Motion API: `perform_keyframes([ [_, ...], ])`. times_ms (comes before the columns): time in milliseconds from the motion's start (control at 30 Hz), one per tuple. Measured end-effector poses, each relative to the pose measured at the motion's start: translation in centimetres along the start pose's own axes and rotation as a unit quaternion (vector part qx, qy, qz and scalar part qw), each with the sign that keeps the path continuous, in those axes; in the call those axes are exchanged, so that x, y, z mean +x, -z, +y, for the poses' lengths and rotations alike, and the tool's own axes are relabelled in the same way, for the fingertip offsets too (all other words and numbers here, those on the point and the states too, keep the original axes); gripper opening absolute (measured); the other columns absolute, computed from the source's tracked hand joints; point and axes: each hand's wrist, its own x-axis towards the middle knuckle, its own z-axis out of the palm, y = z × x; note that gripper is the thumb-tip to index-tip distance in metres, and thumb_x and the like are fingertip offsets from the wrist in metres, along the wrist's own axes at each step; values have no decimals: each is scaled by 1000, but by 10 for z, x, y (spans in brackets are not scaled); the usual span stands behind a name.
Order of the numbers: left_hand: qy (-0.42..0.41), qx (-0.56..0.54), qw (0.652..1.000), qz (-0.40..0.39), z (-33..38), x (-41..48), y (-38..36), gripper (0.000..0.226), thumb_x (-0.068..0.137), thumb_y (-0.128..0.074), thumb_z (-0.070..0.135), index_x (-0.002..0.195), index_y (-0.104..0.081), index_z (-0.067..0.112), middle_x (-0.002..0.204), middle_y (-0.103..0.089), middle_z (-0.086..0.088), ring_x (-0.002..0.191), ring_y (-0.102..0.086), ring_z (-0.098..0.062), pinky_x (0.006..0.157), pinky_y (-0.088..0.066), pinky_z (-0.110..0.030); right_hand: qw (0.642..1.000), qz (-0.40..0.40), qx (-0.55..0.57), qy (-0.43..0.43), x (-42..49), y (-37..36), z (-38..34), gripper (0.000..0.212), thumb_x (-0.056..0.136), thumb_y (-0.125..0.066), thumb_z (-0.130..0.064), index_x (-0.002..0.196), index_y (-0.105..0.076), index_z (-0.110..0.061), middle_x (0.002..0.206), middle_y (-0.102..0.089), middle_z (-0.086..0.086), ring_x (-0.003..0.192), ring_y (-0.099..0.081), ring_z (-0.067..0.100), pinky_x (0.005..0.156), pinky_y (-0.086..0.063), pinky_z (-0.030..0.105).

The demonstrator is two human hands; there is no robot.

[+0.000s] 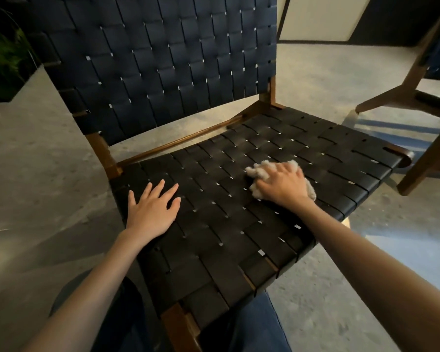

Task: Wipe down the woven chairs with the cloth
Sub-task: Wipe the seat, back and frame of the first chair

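A woven chair (214,224) with dark straps and a brown wooden frame fills the view, its backrest (163,59) rising at the far side. My left hand (151,209) lies flat with straight, spread fingers on the left part of the seat. My right hand (282,185) presses a crumpled beige cloth (258,171) onto the seat's right middle; the cloth sticks out beyond the fingers on the left and past the wrist on the right. Most of the cloth is hidden under the hand.
A second chair (422,105) with a wooden frame stands at the right, close to the seat's right edge. A green plant (3,59) in a dark planter sits at the far left. Grey concrete floor (36,161) surrounds the chairs. My knees show below the seat's front.
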Motion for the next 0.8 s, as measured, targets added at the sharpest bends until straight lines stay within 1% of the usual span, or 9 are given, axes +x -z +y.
perform_keyframes([
  [67, 10, -2, 1000, 1, -1, 3, -1, 51, 98, -17, 54, 148, -14, 42, 159, -8, 4, 147, -1, -21, 114, 4, -53, 999, -8, 34, -29, 9, 0, -9, 55, 85, -46, -49, 138, -42, -35, 139, -46, 2, 133, -32, 26, 109, -22, 43],
  [100, 17, 0, 1000, 2, -1, 3, -1, 51, 98, -17, 54, 148, -15, 42, 159, -7, 3, 147, -1, -22, 114, 5, -54, 997, -34, 65, -10, 9, 0, -21, 55, 84, -48, -49, 137, -42, -36, 137, -48, 3, 131, -35, 26, 107, -26, 42],
  [200, 39, 5, 999, 6, -2, 3, -1, 50, 98, -18, 53, 147, -16, 43, 159, -7, 2, 147, 0, -23, 113, 4, -56, 978, -113, 128, 121, -17, -14, -76, 65, 75, -42, -56, 138, -42, -38, 134, -51, 4, 126, -41, 25, 102, -36, 38],
  [333, 45, 16, 999, 5, -6, 5, -2, 48, 99, -19, 51, 146, -15, 46, 159, -7, 2, 146, -1, -23, 114, 1, -55, 965, -76, 149, 201, -41, -28, -109, 56, 84, -45, -54, 138, -40, -42, 142, -45, 0, 132, -34, 21, 106, -29, 41],
  [433, 36, 22, 999, 7, -9, 10, 0, 47, 99, -18, 50, 146, -15, 47, 159, -8, 2, 146, -3, -24, 114, 0, -53, 976, -50, 101, 185, -15, -28, -78, 56, 85, -46, -54, 139, -36, -44, 143, -43, -5, 133, -33, 20, 105, -29, 39],
  [533, 38, 17, 999, 7, -14, 17, 2, 48, 99, -17, 52, 146, -15, 46, 159, -8, 3, 146, -2, -23, 114, 1, -54, 996, -13, 31, 85, 23, -26, -38, 56, 85, -43, -54, 139, -37, -42, 143, -43, -3, 135, -29, 22, 106, -25, 41],
  [633, 42, 7, 999, 13, -17, 22, 2, 49, 99, -19, 51, 148, -17, 42, 159, -9, 3, 147, -3, -20, 114, 2, -54, 999, -7, 33, -5, 40, -26, -37, 56, 85, -44, -52, 139, -40, -37, 143, -42, 2, 135, -28, 25, 108, -24, 44],
  [700, 46, 1, 999, 21, -17, 24, 1, 50, 99, -20, 50, 148, -17, 40, 159, -9, 2, 147, -3, -20, 114, 2, -54, 997, -31, 57, 31, 34, -31, -64, 57, 85, -46, -51, 140, -38, -38, 141, -44, 5, 132, -32, 26, 105, -28, 42],
  [800, 63, -4, 997, 36, -20, 29, -1, 51, 100, -23, 47, 149, -18, 36, 159, -10, 1, 146, -3, -21, 116, 1, -51, 978, -56, 127, 155, 8, -44, -116, 56, 84, -44, -51, 139, -36, -43, 143, -42, 2, 134, -32, 24, 106, -28, 42],
])
